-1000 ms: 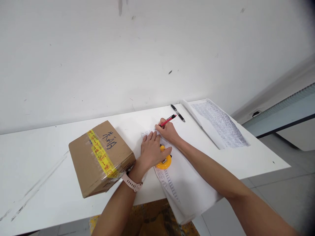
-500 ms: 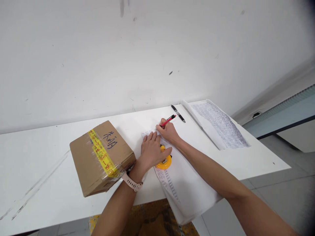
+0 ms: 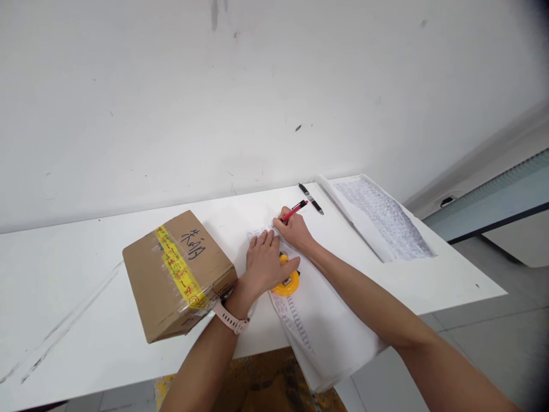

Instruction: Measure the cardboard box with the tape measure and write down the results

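My right hand point(image 3: 295, 230) grips a red and black pen point(image 3: 294, 210), its tip hidden behind the fingers, at the top of a sheaf of handwritten paper point(image 3: 326, 320). Beside it my left hand point(image 3: 266, 260) lies flat on the same paper, fingers stretched out. Under the left thumb is a round yellow tape measure point(image 3: 286, 285), partly covered by that hand. A brown cardboard box point(image 3: 171, 280) with yellow printed tape and dark handwriting stands just left of my left wrist.
A black pen point(image 3: 311, 198) lies near the wall, beyond my right hand. Further right, a written sheet point(image 3: 381, 217) rests on the white table point(image 3: 77, 320). The papers hang over the table's front edge. A white wall point(image 3: 171, 103) rises behind.
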Action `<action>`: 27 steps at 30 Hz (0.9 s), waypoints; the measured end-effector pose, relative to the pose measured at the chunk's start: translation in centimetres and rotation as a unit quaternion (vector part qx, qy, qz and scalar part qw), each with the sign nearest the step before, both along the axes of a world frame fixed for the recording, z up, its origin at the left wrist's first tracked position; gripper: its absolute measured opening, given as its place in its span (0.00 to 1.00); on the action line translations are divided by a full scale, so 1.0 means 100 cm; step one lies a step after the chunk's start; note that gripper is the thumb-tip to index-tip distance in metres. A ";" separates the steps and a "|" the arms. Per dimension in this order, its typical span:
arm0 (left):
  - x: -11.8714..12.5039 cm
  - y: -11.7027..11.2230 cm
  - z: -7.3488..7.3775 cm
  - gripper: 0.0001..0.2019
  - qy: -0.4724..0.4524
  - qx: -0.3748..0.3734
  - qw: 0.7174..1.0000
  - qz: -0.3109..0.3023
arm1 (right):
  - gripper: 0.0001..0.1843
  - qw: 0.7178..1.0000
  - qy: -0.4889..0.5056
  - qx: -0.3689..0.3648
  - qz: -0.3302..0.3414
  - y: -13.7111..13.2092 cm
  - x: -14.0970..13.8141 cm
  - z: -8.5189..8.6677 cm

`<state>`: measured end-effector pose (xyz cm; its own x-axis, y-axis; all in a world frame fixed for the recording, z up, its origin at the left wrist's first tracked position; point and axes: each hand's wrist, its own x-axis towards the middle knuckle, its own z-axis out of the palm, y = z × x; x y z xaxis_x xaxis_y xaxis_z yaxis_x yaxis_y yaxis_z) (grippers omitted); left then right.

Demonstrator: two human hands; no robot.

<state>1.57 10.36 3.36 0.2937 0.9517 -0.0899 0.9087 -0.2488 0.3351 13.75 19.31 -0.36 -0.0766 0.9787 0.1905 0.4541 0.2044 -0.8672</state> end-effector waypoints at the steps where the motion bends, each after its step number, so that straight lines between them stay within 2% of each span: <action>1: 0.000 0.000 0.001 0.36 0.002 -0.002 1.000 0.000 | 0.10 1.000 0.003 -0.002 0.000 0.000 0.000 -0.001; 22: -0.002 0.001 0.001 0.38 -0.005 -0.005 1.000 -0.002 | 0.11 1.000 0.003 0.013 -0.026 0.002 -0.001 -0.001; 25: -0.002 0.001 0.004 0.36 -0.017 -0.011 1.000 0.001 | 0.08 0.997 0.002 0.067 -0.023 -0.002 0.012 0.004; 27: -0.002 -0.001 0.008 0.35 -0.025 -0.013 1.000 0.007 | 0.04 0.988 -0.063 0.137 0.023 -0.010 0.031 0.008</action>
